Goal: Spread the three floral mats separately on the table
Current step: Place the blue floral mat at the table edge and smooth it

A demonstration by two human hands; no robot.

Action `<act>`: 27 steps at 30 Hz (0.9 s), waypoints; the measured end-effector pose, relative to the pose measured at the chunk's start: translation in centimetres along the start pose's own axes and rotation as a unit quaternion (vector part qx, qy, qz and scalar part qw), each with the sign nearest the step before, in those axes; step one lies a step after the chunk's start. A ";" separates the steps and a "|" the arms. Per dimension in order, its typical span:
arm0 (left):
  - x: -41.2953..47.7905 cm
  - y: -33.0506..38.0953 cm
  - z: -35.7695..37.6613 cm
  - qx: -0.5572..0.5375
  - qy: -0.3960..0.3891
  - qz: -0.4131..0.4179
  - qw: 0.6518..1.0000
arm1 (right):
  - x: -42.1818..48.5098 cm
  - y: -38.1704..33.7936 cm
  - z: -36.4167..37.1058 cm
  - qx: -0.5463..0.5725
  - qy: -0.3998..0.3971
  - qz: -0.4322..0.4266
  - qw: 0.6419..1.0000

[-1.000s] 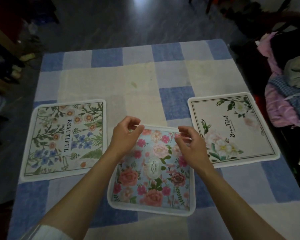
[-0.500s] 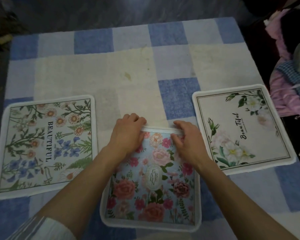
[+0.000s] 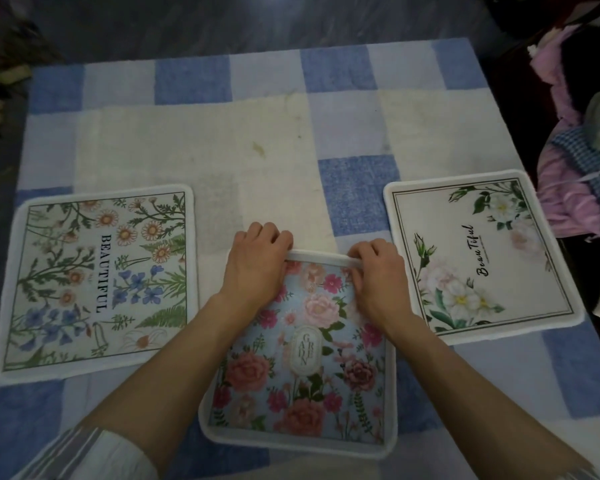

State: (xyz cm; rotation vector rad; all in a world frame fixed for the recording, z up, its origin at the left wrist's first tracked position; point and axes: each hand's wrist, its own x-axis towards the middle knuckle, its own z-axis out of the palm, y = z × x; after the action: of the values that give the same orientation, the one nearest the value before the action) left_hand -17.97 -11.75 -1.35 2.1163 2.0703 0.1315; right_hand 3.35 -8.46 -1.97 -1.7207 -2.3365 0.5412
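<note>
from the head view, three floral mats lie apart from one another on the surface (image 3: 222,150), which is covered in a cloth of blue, pale blue and cream squares with a few faint stains near its middle. the daisy mat (image 3: 97,282), printed with daisies, blue flowers, ferns and the word "beautiful", lies flat at the left. the white-flower mat (image 3: 482,254), cream with a thin dark frame line and white blooms, lies flat at the right, turned a little askew. the rose mat (image 3: 302,368), light blue with pink and red roses and a small oval label, sits between them and nearer the person, its near edge close to the front of the surface. the left hand (image 3: 255,263) rests on the far left corner of the rose mat with its fingers curled over the white border. the right hand (image 3: 378,275) grips the far right part of the same border, fingers bent round it. the strip of border between the two hands looks slightly raised. a striped sleeve (image 3: 94,455) shows on the left forearm. a heap of clothes (image 3: 575,174) lies beyond the right edge of the surface.
</note>
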 end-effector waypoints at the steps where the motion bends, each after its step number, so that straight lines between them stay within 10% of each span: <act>1: -0.2 0.2 -0.2 0.009 0.008 0.001 1.000 | 0.0 -0.1 -0.2 -0.011 0.001 -0.006 1.000; 27: -14.6 5.0 -8.6 -0.003 0.228 0.045 0.973 | -13.4 -4.4 -8.9 0.059 0.184 -0.117 0.974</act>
State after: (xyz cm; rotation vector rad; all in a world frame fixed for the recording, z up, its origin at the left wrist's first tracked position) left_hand -15.06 -25.86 8.95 2.3478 2.1907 0.6976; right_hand 6.82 -20.70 8.73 -1.3340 -2.1508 0.2845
